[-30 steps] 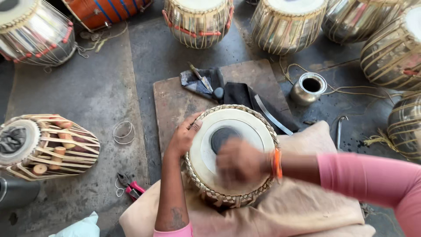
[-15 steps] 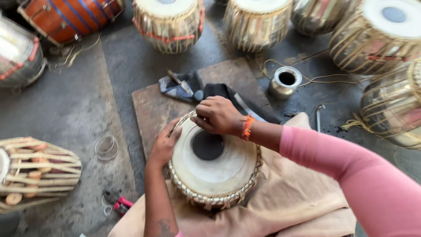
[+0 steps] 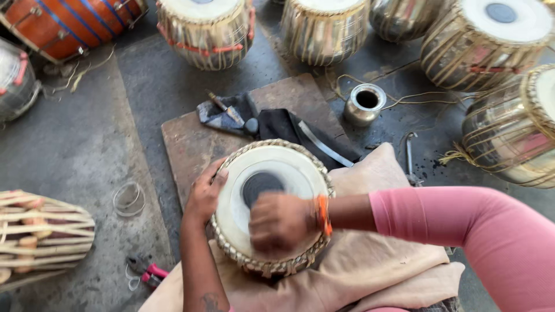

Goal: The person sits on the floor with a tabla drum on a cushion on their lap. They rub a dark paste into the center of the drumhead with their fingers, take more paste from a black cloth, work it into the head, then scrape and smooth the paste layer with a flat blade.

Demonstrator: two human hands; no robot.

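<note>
A small hand drum (image 3: 272, 173) with a cream skin and a black round patch rests on beige cloth (image 3: 370, 271) in front of me. My left hand (image 3: 203, 195) grips the drum's left rim, fingers curled over the braided edge. My right hand (image 3: 281, 223), blurred with motion, is closed into a fist low on the skin, just below the black patch. An orange band circles that wrist, and a pink sleeve covers the forearm. Whether the fist holds anything is hidden.
A wooden board (image 3: 191, 144) under the drum carries dark cloth, a small hammer (image 3: 226, 110) and a metal strip. A little metal pot (image 3: 364, 104) stands beyond. Several drums ring the floor; pliers (image 3: 144, 270) and a wire ring (image 3: 128, 198) lie left.
My right hand slid from the drum's far edge down across the skin to the near side. The left hand kept its hold on the rim. The view shifted slightly.
</note>
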